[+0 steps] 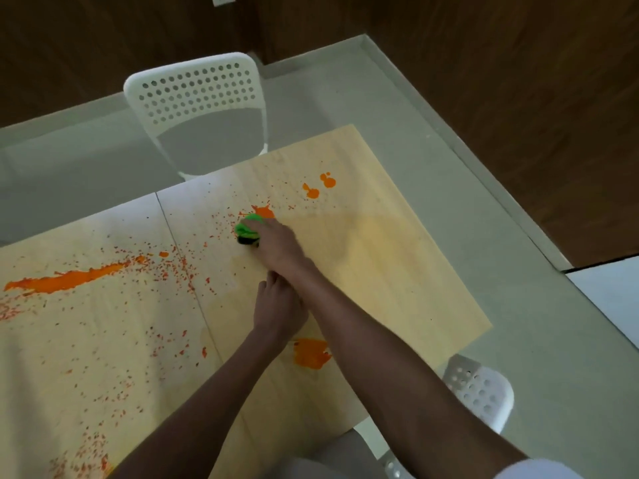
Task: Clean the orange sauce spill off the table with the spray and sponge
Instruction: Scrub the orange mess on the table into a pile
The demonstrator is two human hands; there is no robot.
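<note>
- I'm gripping the sponge point(248, 229) in my right hand point(276, 247), fingers curled over it, pressing it on the table point(397, 271) at the edge of a sauce blot point(263, 212) just beyond my fingertips.
- My left hand point(278, 309) is resting against my right forearm, fingers loosely bent, holding nothing that I can see.
- Spray isn't in view.
- Big streak point(65, 280) is lying well off to my left; a smear point(311, 352) is sitting under my forearms; two drops point(320, 186) are sitting beyond the sponge.
- Doing this well, I'd judge: pressing flat, pulling sauce inward rather than spreading it, taking short overlapping strokes, turning the sponge once loaded.
</note>
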